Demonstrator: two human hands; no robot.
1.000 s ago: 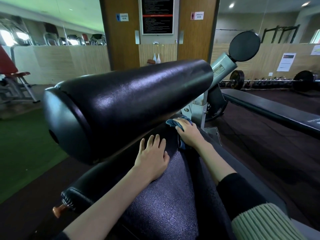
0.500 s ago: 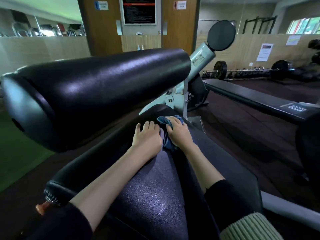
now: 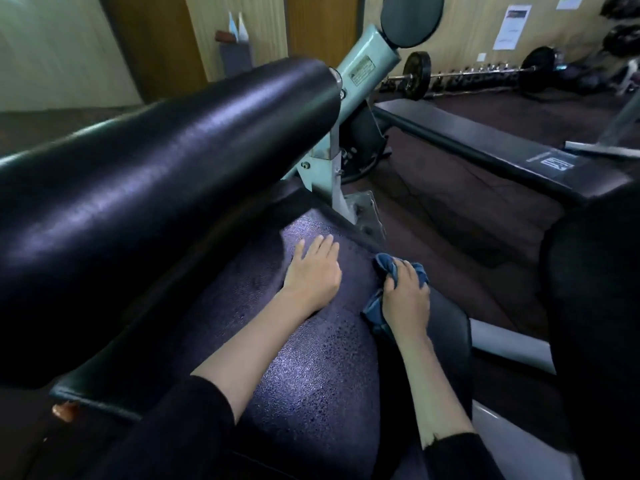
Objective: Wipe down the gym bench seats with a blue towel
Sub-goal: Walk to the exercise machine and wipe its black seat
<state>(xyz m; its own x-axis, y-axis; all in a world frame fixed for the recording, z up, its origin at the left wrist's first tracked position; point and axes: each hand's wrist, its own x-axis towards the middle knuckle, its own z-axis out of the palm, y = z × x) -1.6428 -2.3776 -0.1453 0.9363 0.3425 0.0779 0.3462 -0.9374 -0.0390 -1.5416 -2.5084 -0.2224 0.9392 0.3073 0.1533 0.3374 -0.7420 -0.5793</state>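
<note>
Head view: wiping close to the bench (image 3: 311, 375) edge
The left hand (image 3: 313, 275) lies flat, fingers straight. The right hand (image 3: 405, 296) curls its fingers round the blue towel (image 3: 383, 267) at the bench's right edge. It might slip off, or bump the metal post (image 3: 332, 168) ahead.

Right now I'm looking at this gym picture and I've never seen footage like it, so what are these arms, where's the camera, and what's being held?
No machine here: the camera sits on a person's head, looking down at their own bare arms. The left hand lies flat, fingers straight, on the black bench seat. The right hand grips a bunched blue towel against the seat's right edge. The big black roller pad on its pale green frame sits above the seat's left side.
</note>
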